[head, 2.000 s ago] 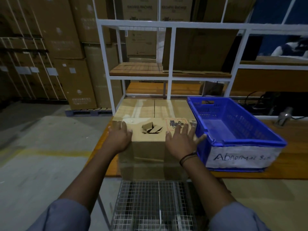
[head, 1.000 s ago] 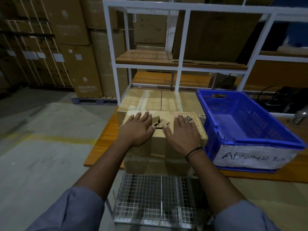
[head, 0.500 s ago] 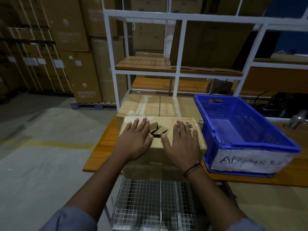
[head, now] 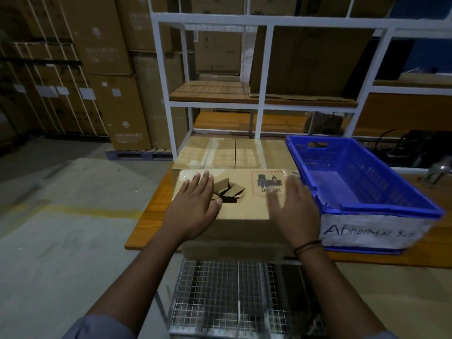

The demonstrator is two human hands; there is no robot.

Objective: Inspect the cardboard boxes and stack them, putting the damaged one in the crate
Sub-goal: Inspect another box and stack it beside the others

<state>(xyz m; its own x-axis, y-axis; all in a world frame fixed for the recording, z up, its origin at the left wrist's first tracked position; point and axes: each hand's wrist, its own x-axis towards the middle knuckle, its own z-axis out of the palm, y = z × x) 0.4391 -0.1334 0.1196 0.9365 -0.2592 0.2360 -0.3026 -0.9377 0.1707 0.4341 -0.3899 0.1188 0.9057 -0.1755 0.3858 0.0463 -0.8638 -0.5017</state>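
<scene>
Evidently the damage is found: the torn box (head: 244,206) sits on the counter (head: 149,216) just beside the blue crate (head: 381,211), not yet inside. The left hand (head: 193,209) lies flat by the hole and the right hand (head: 293,209), blurred, spreads straight-fingered over the label, neither gripping. Moving it and stacking remain.

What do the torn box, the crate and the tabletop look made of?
Torn box: brown corrugated cardboard, matte; the ragged hole shows bent paper flaps.
Crate: blue moulded plastic with a slight sheen and lattice walls.
Tabletop: seems wood or a wood-look laminate, orange-brown with grain lines; cannot tell which.
</scene>
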